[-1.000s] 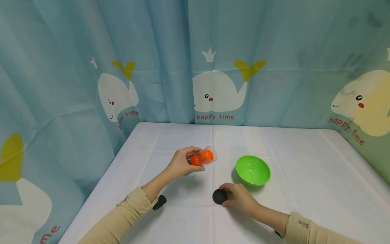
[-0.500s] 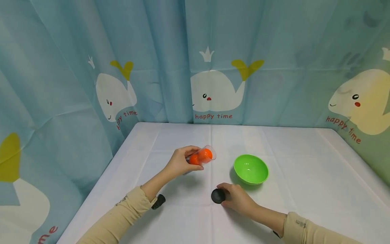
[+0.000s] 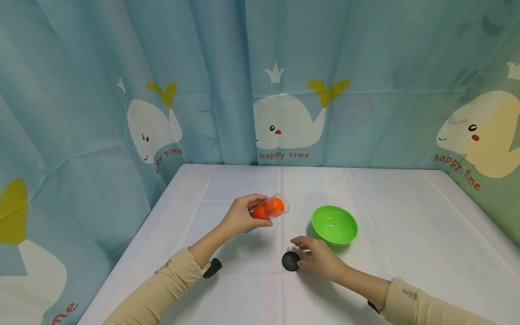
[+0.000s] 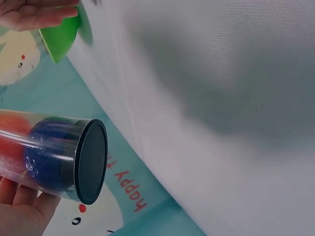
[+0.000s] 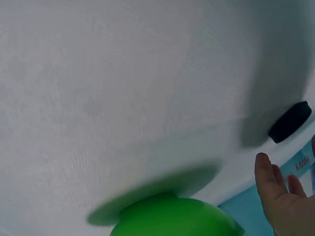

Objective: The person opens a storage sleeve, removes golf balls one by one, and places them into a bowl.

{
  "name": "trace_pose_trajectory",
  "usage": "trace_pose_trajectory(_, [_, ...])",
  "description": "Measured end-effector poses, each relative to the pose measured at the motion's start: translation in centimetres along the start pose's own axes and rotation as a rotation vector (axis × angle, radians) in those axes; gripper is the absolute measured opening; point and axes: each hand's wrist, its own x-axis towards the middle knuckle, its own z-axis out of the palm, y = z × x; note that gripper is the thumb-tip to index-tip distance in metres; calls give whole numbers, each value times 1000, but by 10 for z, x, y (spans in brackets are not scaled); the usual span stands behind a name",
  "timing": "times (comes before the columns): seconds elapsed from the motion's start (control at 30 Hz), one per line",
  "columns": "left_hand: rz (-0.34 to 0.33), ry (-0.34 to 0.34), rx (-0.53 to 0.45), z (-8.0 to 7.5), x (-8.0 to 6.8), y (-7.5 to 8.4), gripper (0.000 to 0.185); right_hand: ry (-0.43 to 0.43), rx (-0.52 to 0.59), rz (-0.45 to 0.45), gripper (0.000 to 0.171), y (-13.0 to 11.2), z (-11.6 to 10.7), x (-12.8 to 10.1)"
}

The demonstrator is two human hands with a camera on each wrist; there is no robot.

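Observation:
My left hand grips a clear plastic tube, tilted above the table with its open mouth toward the right. Two orange balls show in the tube. The left wrist view also shows a blue ball next to the tube's black end. A round black lid lies on the table below the tube. Just right of the lid is my right hand, fingers spread and holding nothing, the thumb close by the lid's edge. Behind this hand stands a bright green bowl, with nothing visible inside.
A white cloth covers the table. Blue curtains with whale prints hang along its back and sides. Dark wrist straps show at the sleeves.
My right hand has let go of the black lid, its fingers opening and lifting off; the lid now lies on the table. The left hand keeps the tube nearly still.

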Motion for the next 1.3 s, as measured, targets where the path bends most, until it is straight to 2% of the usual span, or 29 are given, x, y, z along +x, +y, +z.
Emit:
trace_pose_trajectory(0.13, [-3, -12, -5, 1, 1, 0, 54, 28, 102, 23, 35, -2, -6, 3])
trace_pose_trajectory(0.27, [-13, -18, -4, 2, 2, 0, 54, 48, 182, 35, 34, -5, -13, 8])
trace_pose_trajectory(0.53, [-24, -5, 3, 3, 6, 4, 53, 68, 289, 125, 36, -15, -33, 16])
trace_pose_trajectory(0.87, [-19, -42, 39, -2, 14, 14, 54, 131, 529, 264, 44, -33, -64, 27])
trace_pose_trajectory(1.07, [5, -65, 88, -5, 21, 19, 56, 135, 571, 323, 47, -39, -76, 31])
trace_pose_trajectory(1.3, [21, -82, 112, -8, 27, 25, 56, 122, 638, 324, 49, -40, -81, 37])
